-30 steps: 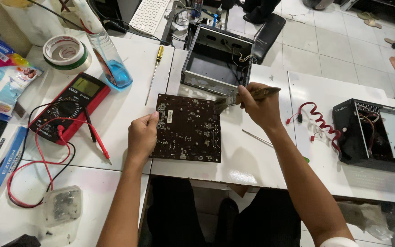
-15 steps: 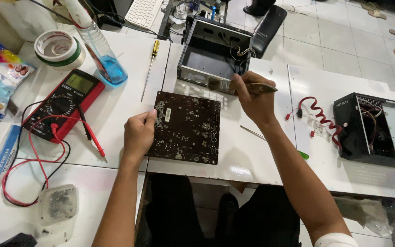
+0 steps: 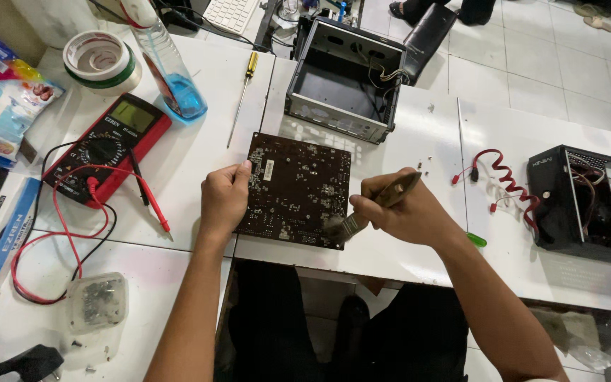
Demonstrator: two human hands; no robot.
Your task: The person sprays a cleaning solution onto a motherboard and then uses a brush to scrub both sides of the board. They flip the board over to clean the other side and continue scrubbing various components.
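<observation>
Holding: left hand [image 3: 224, 201] fingers grip one circuit board [image 3: 297, 189] | right hand [image 3: 408, 212] fingers closed around one brush [image 3: 373, 209]

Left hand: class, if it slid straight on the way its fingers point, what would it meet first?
The left hand already touches the dark circuit board, so it meets that first; beyond lies the right hand holding a brush.
</observation>
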